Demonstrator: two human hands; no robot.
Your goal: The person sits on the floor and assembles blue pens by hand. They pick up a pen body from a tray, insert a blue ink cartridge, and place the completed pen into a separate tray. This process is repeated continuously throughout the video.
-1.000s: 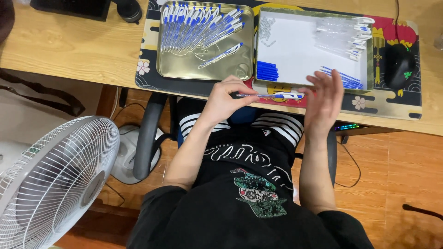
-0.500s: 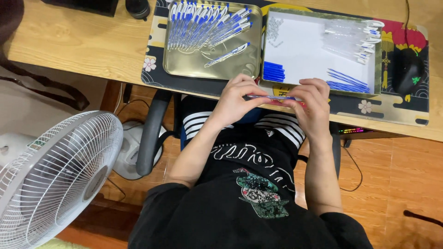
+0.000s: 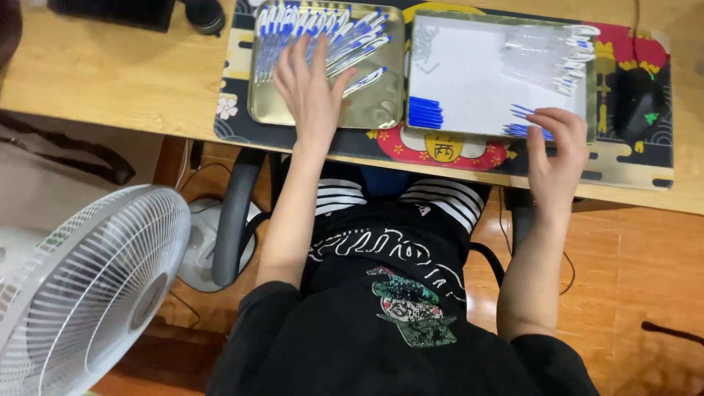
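Note:
My left hand [image 3: 314, 88] reaches into a gold metal tray [image 3: 381, 110], fingers spread over a heap of blue and white pens [image 3: 293, 26]; one pen [image 3: 364, 79] lies apart near its fingertips. My right hand [image 3: 557, 150] rests at the front right corner of a white-lined tray [image 3: 477, 81], fingertips on a few thin blue refills [image 3: 522, 130]. That tray also holds a stack of blue caps [image 3: 425, 114], clear pen barrels [image 3: 550, 55] and small springs [image 3: 425, 40]. I cannot see whether the fingers pinch anything.
Both trays sit on a patterned desk mat [image 3: 447, 150] on a wooden desk [image 3: 110, 81]. A black mouse [image 3: 642, 103] lies to the right. A white fan [image 3: 81, 286] stands on the floor at the left, beside my chair's armrest [image 3: 231, 220].
Both hands were together at the desk edge holding a pen half a second ago. Now the left hand has gone up into the gold tray and the right has moved to the refills.

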